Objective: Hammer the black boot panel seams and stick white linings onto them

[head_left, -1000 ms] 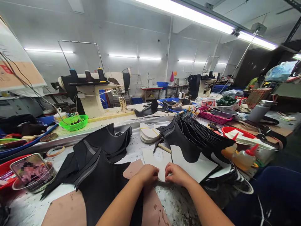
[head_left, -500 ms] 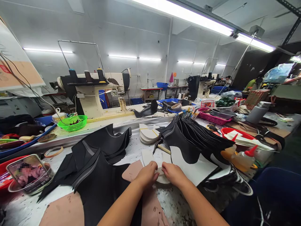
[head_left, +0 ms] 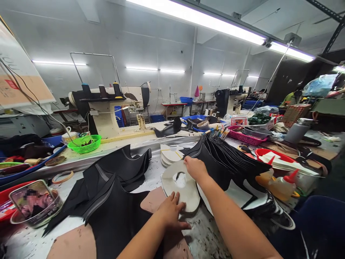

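Observation:
An off-white ring-shaped piece (head_left: pixel 190 201), seemingly flat sheet material, lies in front of me with a hole in its middle. A dark object, only partly visible, shows through the hole. My left hand (head_left: pixel 172 212) is spread over the piece's lower left edge, fingers apart. At the upper right edge, the fingers of my right hand (head_left: pixel 196 168) are closed on the piece. Just behind it sits a small stack of similar off-white pieces (head_left: pixel 169 155) with a yellow band across. Black cut panels (head_left: pixel 118 208) lie to the left, next to a pinkish sheet (head_left: pixel 152 199).
Right of my hands rises a thick stack of black panels (head_left: pixel 223 158). Bottles with red tips (head_left: pixel 287 185) and a red tray (head_left: pixel 272 154) stand beyond it. A phone (head_left: pixel 32 201) leans in a clear container at left. A sewing machine (head_left: pixel 107 111) stands behind.
My right hand has moved up and away to the ring-shaped piece's far edge. My left hand has opened and spread on its near side. The piece now lies flatter and covers the hammer's place.

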Demonstrator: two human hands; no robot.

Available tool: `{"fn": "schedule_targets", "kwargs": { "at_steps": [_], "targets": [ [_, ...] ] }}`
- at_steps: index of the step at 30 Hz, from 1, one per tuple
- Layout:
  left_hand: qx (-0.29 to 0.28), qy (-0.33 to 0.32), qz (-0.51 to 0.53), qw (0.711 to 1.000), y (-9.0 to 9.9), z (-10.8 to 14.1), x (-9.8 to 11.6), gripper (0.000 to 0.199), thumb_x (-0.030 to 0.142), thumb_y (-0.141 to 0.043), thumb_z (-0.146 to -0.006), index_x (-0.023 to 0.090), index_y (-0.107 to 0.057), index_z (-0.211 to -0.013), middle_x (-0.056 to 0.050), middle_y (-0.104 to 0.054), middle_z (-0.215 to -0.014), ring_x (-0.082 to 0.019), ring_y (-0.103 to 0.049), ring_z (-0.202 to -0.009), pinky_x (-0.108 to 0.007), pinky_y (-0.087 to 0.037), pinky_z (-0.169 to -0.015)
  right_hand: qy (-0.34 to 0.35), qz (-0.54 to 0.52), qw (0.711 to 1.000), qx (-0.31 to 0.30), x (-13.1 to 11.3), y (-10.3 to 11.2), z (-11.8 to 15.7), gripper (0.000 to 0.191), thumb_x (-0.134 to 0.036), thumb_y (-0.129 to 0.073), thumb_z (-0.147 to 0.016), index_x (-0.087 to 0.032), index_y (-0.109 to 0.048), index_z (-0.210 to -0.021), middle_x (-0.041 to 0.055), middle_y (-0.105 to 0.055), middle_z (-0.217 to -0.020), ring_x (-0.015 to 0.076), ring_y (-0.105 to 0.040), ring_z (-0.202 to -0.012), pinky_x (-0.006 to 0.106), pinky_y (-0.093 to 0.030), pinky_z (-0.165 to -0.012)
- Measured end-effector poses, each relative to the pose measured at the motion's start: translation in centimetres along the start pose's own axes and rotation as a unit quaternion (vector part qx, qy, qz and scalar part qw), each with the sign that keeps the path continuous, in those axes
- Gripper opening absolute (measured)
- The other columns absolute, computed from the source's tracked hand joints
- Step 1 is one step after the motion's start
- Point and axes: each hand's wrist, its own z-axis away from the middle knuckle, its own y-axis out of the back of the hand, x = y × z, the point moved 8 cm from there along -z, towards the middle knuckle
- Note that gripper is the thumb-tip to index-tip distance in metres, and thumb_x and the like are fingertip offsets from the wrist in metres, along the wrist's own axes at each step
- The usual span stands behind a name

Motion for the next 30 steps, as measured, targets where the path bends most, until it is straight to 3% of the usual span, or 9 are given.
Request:
{"fn": "schedule_targets", "kwargs": {
  "at_steps": [4,6,9,11,15,19,21,26,30],
  "targets": [
    [0.023,0.008,0.104,0.994,1.0,-0.2,0.2,0.077,0.063,-0.068,-0.059,0.018,-0.053,-0.120,-0.015,-0.034,-0.142,-0.041,-0.019,-0.132,-0.054,-0.019,-0.105,-0.008,-0.007,0.993,0.119,0.5,7.2,1.9,0.035,-0.029,-0.022,-0.098,-0.014,-0.051,-0.109,0.0119,-0.064,-0.091,0.0240,-0.061,-0.087,0.031,-0.039,-0.072],
    [0.050,0.002,0.175,0.983,2.3,0.5,1.1,0.069,0.062,-0.050,-0.076,0.018,-0.043,-0.129,-0.014,-0.041,-0.138,-0.033,-0.033,-0.128,-0.049,-0.030,-0.102,0.132,-0.032,0.977,0.162,-2.0,9.1,5.3,0.031,-0.028,-0.028,-0.097,-0.016,-0.056,-0.099,0.0078,-0.065,-0.087,0.0205,-0.061,-0.084,0.028,-0.040,-0.073],
    [0.129,-0.015,0.290,0.948,5.7,3.7,3.0,0.058,0.047,-0.014,-0.092,0.017,-0.022,-0.141,-0.012,-0.039,-0.139,-0.025,-0.041,-0.124,-0.042,-0.040,-0.095,0.433,-0.082,0.876,0.196,-7.0,8.7,13.9,0.026,-0.019,-0.033,-0.094,-0.017,-0.059,-0.088,0.0072,-0.066,-0.091,0.0175,-0.060,-0.085,0.028,-0.042,-0.076],
    [0.227,-0.026,0.450,0.864,8.7,7.6,3.7,0.058,0.043,-0.022,-0.090,0.015,-0.021,-0.141,-0.012,-0.045,-0.135,-0.029,-0.045,-0.120,-0.043,-0.042,-0.093,0.489,-0.142,0.837,0.202,-8.1,7.3,18.0,0.023,-0.027,-0.039,-0.094,-0.017,-0.060,-0.088,0.0072,-0.066,-0.088,0.0174,-0.060,-0.081,0.028,-0.043,-0.073],
    [0.353,0.036,0.661,0.661,10.4,15.9,2.4,0.077,0.033,-0.062,-0.069,0.020,-0.031,-0.138,-0.007,-0.064,-0.112,-0.034,-0.057,-0.104,-0.043,-0.048,-0.083,0.291,-0.403,0.865,0.061,-7.9,2.5,17.8,0.059,-0.073,-0.049,-0.071,-0.018,-0.062,-0.086,0.0049,-0.063,-0.071,0.0180,-0.058,-0.066,0.028,-0.045,-0.060],
    [0.358,0.152,0.701,0.598,5.2,20.9,0.0,0.084,0.033,-0.074,-0.061,0.018,-0.037,-0.135,-0.010,-0.067,-0.105,-0.035,-0.058,-0.101,-0.040,-0.050,-0.077,0.126,-0.680,0.684,-0.231,-11.5,-5.0,17.8,0.071,-0.078,-0.055,-0.061,-0.019,-0.060,-0.100,0.0048,-0.064,-0.083,0.0204,-0.059,-0.074,0.027,-0.046,-0.058],
    [0.344,0.180,0.716,0.580,1.8,22.0,-1.3,0.083,0.035,-0.077,-0.058,0.016,-0.043,-0.131,-0.011,-0.067,-0.105,-0.035,-0.057,-0.103,-0.039,-0.049,-0.080,0.081,-0.704,0.643,-0.289,-13.0,-7.8,18.3,0.059,-0.066,-0.061,-0.064,-0.018,-0.061,-0.098,0.0053,-0.065,-0.086,0.0223,-0.060,-0.080,0.029,-0.047,-0.064],
    [0.363,0.262,0.697,0.560,-3.8,24.3,-5.9,0.071,0.041,-0.079,-0.051,0.013,-0.055,-0.112,-0.012,-0.069,-0.096,-0.033,-0.060,-0.096,-0.039,-0.050,-0.079,0.040,-0.480,0.782,-0.395,-12.5,-13.8,19.8,0.026,-0.032,-0.069,-0.062,-0.018,-0.066,-0.085,0.0050,-0.069,-0.086,0.0251,-0.061,-0.084,0.030,-0.046,-0.068],
    [0.363,0.307,0.553,0.684,-2.4,25.2,-9.6,0.051,0.054,-0.067,-0.059,0.017,-0.060,-0.094,-0.010,-0.069,-0.084,-0.029,-0.063,-0.082,-0.039,-0.051,-0.071,0.090,-0.431,0.799,-0.410,-12.8,-13.5,20.1,0.014,-0.017,-0.060,-0.068,-0.017,-0.067,-0.080,0.0017,-0.069,-0.083,0.0215,-0.062,-0.082,0.025,-0.045,-0.065]
  ]
}}
